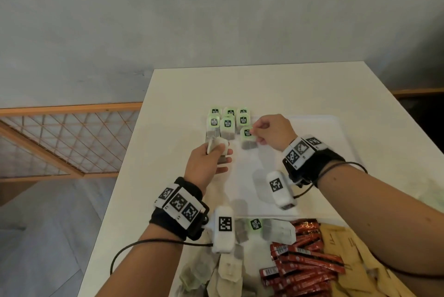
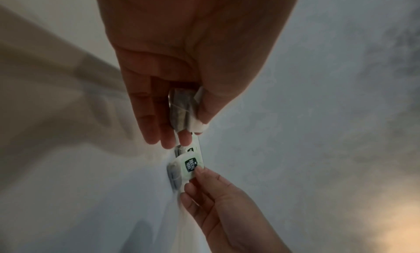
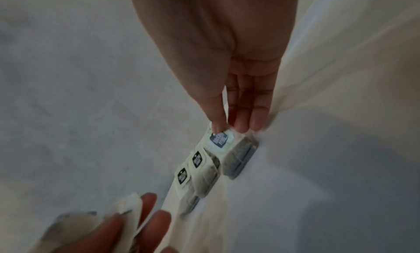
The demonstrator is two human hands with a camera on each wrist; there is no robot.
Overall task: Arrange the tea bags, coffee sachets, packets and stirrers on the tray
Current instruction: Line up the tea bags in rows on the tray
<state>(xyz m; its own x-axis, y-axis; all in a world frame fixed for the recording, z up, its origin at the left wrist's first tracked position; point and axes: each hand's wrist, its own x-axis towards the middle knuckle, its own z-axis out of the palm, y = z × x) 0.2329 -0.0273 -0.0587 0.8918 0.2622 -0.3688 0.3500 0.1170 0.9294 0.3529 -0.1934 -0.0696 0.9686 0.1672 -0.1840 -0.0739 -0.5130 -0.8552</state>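
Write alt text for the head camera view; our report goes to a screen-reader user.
A person's right hand sets a green-tagged tea bag on a white tray beside six laid in rows, while the left hand holds more tea bags. Red sachets and tan packets lie nearer.

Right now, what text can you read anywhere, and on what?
"McCoy teas", slightly blurred: green tag pinched by the right hand; same on the laid tags.
Red sachets: print too small.
Brown packets: blurred.
Wrist markers: square codes, no words.
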